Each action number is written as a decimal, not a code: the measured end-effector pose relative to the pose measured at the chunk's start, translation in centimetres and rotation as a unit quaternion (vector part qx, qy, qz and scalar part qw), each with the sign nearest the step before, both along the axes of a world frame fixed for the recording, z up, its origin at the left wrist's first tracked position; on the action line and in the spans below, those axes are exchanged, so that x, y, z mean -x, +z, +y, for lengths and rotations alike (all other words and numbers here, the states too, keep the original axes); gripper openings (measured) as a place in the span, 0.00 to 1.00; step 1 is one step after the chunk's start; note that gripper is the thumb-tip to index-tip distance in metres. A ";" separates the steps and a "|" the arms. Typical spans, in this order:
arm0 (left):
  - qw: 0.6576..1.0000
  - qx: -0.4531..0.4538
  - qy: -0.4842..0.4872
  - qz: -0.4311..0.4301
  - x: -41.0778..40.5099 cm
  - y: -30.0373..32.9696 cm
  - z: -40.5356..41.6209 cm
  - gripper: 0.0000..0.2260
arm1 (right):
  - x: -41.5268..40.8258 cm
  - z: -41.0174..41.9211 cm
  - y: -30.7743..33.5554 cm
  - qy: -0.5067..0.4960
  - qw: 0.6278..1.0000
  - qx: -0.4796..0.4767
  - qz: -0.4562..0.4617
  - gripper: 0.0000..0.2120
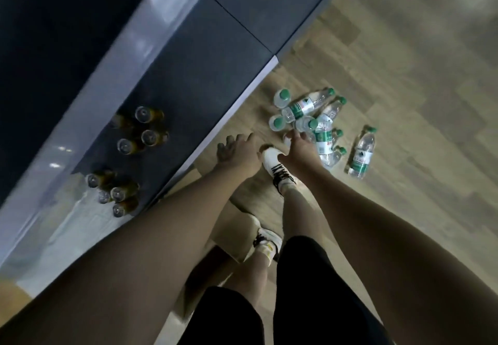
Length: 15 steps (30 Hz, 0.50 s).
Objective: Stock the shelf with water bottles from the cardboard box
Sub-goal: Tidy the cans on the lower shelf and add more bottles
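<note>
Fingers (296, 135) of the right hand (299, 148) reached down into the heap of water bottles (310, 113) on the floor, their tips touching or curling at a bottle near the pile's edge; whether they had closed on it could not be told, since the hand hid the contact. The left hand (241, 150) hung beside it with fingers loosely spread, holding nothing, just off the shelf's pale front edge (237, 102).

Trouble, by my reckoning, lay in the pile itself. The bottles were smooth, clear, ribbed plastic cylinders with green caps and green-and-white labels, some standing, some lying across one another. A tug on one could set the others rolling over the slick wood-grain floor (404, 75). One lone bottle (362, 154) already lay apart to the right. The white laced shoe (273, 162) stood just beside the heap, so a stray bottle underfoot could cause a slip. Thin plastic walls would also dent under a hard squeeze.

The dark, matte shelf surface (188, 75) already carried two clusters of amber-tinted bottles (142, 131) with shiny round tops, standing upright. New bottles set down carelessly near them might knock them over. The cardboard box (234, 226), brown and dull, sat low by the person's feet, partly hidden by the legs.
</note>
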State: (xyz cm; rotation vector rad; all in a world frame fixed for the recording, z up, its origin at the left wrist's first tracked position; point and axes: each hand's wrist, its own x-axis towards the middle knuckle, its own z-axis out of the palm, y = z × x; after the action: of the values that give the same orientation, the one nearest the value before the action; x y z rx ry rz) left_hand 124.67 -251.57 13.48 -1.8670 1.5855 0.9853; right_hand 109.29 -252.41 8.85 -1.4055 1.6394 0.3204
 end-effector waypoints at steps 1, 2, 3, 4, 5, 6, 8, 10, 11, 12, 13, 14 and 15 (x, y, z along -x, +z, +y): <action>1.000 -0.012 -0.002 -0.001 0.1 -1.8 -0.2 0.19 | 0.3 -0.4 -1.5 0.011 1.000 0.000 0.006 0.32; 1.000 -0.017 -0.008 -0.002 0.2 -3.7 -0.3 0.20 | 0.5 -0.7 -2.9 0.019 1.000 0.001 0.012 0.32; 1.000 -0.015 -0.016 -0.005 0.3 -5.4 -0.5 0.21 | 0.7 -1.1 -4.4 0.026 1.000 0.001 0.016 0.33; 1.000 -0.013 -0.025 -0.010 0.4 -7.2 -0.7 0.23 | 0.9 -1.6 -5.7 0.028 0.999 0.000 0.018 0.33; 0.999 -0.012 -0.033 -0.015 0.4 -9.0 -0.9 0.24 | 1.0 -2.0 -7.2 0.026 0.999 0.000 0.018 0.34; 0.999 -0.010 -0.038 -0.021 0.4 -10.8 -1.2 0.26 | 1.0 -2.3 -8.6 0.022 1.000 -0.001 0.016 0.35; 0.999 -0.006 -0.042 -0.031 0.1 -14.1 -1.5 0.28 | 0.8 -2.9 -11.7 0.017 1.000 -0.007 0.004 0.38; 0.998 0.001 -0.048 -0.029 -0.1 -17.1 -1.8 0.28 | 0.7 -3.3 -14.8 0.018 1.000 -0.010 -0.010 0.41; 0.998 0.003 -0.050 -0.026 0.0 -18.4 -2.0 0.29 | 0.7 -3.5 -16.4 0.019 1.000 -0.014 -0.015 0.42; 0.998 0.005 -0.050 -0.024 0.1 -19.7 -2.2 0.29 | 0.7 -3.7 -17.8 0.022 0.999 -0.020 -0.018 0.44; 0.998 0.008 -0.049 -0.023 0.2 -20.8 -2.4 0.29 | 0.7 -3.8 -19.2 0.029 0.999 -0.026 -0.021 0.44; 0.998 0.011 -0.049 -0.023 0.2 -21.9 -2.5 0.29 | 0.6 -4.0 -20.5 0.037 0.999 -0.029 -0.022 0.45; 0.998 0.015 -0.049 -0.024 0.3 -22.9 -2.6 0.29 | 0.4 -4.1 -21.7 0.045 0.998 -0.027 -0.024 0.45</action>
State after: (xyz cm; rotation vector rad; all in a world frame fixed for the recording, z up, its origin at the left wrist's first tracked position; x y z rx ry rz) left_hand 124.41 -254.22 -9.41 -1.8002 1.6563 0.8715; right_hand 108.85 -256.52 -12.81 -1.4376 1.5207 0.3783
